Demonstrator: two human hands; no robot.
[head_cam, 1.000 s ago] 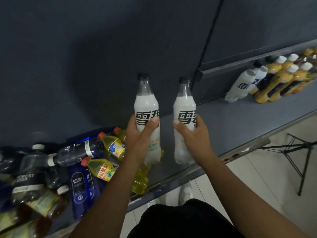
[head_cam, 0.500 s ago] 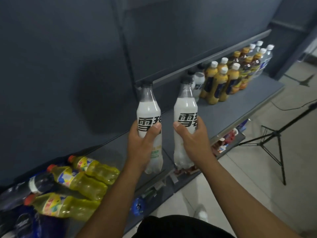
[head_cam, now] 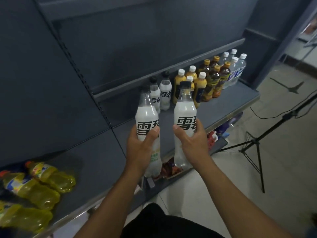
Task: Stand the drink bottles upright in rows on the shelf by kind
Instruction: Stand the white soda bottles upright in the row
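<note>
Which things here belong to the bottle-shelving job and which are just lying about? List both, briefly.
Job:
left white bottle, gripped by left hand
right white bottle, gripped by right hand
standing white bottles
other upright rows
yellow bottles lying flat
shelf

Lying about:
tripod
packets on the lower shelf

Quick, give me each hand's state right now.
Left hand: grips a white soda bottle, upright.
Right hand: grips a second white soda bottle, upright.
</note>
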